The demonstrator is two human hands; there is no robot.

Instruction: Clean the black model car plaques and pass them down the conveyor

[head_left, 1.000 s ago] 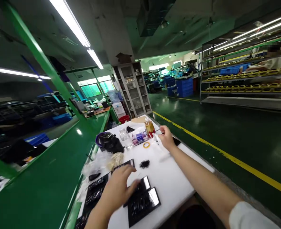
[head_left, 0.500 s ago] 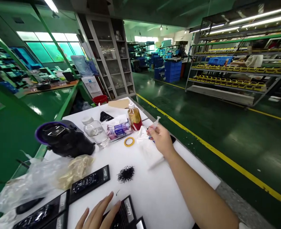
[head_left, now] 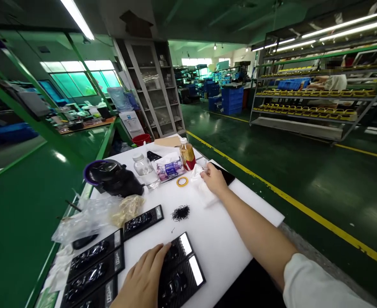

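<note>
My left hand (head_left: 145,271) lies with its fingers stretched out over the left edge of two black packs with carbon-like texture and white labels. The nearer black pack (head_left: 188,280) holds a glossy dark part; the farther one is partly under my fingertips. At the table's right side, my right hand (head_left: 214,179) has its fingers closed beside the white tissue (head_left: 204,192). A small clear bit of the syringe (head_left: 204,168) shows at the fingertips; the rest is hidden. A black flat object (head_left: 227,176) lies just beyond that hand.
Several black packs (head_left: 92,278) lie at left. A pile of black shreds (head_left: 181,212), a yellow tape roll (head_left: 182,182), a tissue pack (head_left: 170,167), a clear bottle (head_left: 146,173), an amber bottle (head_left: 187,155), a black-and-purple helmet-like object (head_left: 113,177) and plastic bags (head_left: 89,218) share the white table.
My right hand has lowered and turned, so the syringe, upright before, is now mostly hidden. My left hand has settled on the black packs. The view has shifted, showing more of the near table.
</note>
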